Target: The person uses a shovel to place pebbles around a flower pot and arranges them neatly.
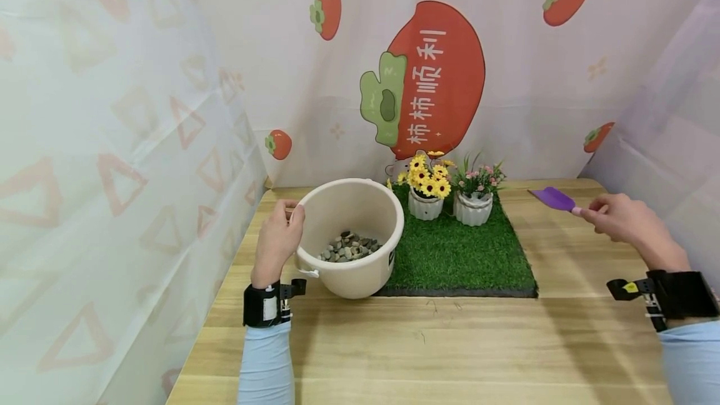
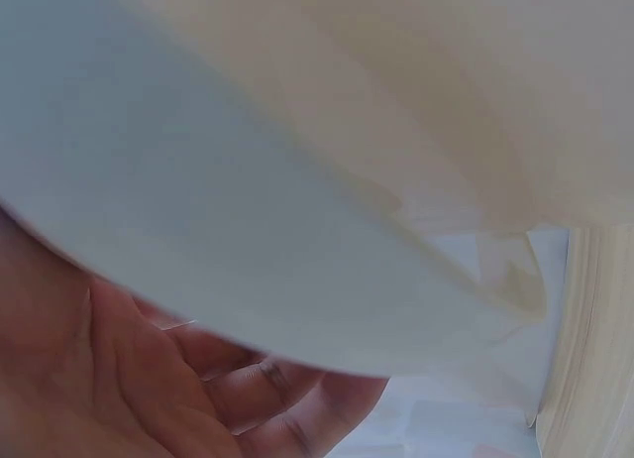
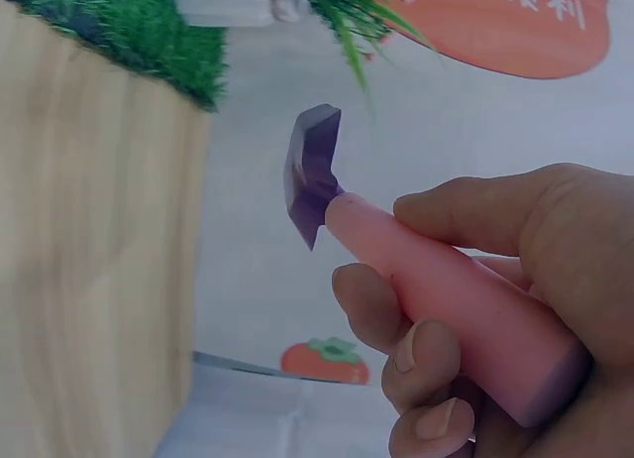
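Observation:
On the left of the table, a cream plastic bucket [image 1: 355,281] stands upright, overlapping the left part of the green turf mat in the head view. Small grey and tan pebbles [image 1: 347,247] lie at its bottom. My left hand [image 1: 279,236] grips the bucket's left rim; in the left wrist view its fingers [image 2: 282,403] curl beneath the pale rim, while the thumb is hidden. Off to the right, above the table, my right hand [image 1: 632,224] holds a small trowel [image 1: 554,198] with a purple blade, its fingers wrapped around the pink handle [image 3: 446,304].
At the back of the turf mat [image 1: 455,261] stand two white pots, one with yellow flowers [image 1: 425,205], the other with pink flowers [image 1: 472,210]. Loose dark strands lie on the wooden table [image 1: 450,349]. Printed cloth [image 1: 506,80] hangs behind and at both sides.

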`<state>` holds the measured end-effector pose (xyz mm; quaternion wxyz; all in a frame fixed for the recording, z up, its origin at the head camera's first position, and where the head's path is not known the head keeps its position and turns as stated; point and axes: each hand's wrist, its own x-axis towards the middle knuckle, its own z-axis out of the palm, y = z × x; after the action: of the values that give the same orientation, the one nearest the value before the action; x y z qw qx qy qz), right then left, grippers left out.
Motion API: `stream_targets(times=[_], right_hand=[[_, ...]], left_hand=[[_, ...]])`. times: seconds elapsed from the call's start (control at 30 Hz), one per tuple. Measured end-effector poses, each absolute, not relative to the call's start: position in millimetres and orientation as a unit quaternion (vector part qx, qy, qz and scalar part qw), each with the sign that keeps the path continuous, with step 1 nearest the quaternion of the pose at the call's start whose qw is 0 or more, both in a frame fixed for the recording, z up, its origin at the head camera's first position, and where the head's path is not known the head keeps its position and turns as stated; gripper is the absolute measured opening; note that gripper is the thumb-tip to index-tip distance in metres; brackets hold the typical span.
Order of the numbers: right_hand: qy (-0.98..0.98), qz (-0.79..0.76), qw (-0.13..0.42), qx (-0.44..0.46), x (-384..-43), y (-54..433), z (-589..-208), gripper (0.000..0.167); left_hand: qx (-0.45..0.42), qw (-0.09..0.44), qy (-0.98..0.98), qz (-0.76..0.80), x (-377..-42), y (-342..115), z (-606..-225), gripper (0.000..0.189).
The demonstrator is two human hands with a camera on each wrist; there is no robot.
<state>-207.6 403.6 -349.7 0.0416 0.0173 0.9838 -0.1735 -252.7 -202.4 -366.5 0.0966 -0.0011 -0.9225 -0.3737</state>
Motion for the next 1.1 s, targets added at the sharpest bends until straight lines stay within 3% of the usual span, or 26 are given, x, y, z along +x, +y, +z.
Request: stream_targets(times=[0.4,0.87,1.1], right_hand=[[0.983,-0.179,0.009,0.026,-209,401,-320,0.071],[0.985,-0.173,-0.009,0.017,-209,408,-303,0.061],[0.986,-0.163,-0.017,0.030,-209,407,-296,0.068]], left_hand=[[0.003,0.100,-0.921,-0.376,-252,-203,-367,0.048],[-0.002,0.108,-0.921,-0.374,-251,-201,-366,0.046],[-0.006,0.115,-0.921,-0.372,-251,-202,-367,0.047]])
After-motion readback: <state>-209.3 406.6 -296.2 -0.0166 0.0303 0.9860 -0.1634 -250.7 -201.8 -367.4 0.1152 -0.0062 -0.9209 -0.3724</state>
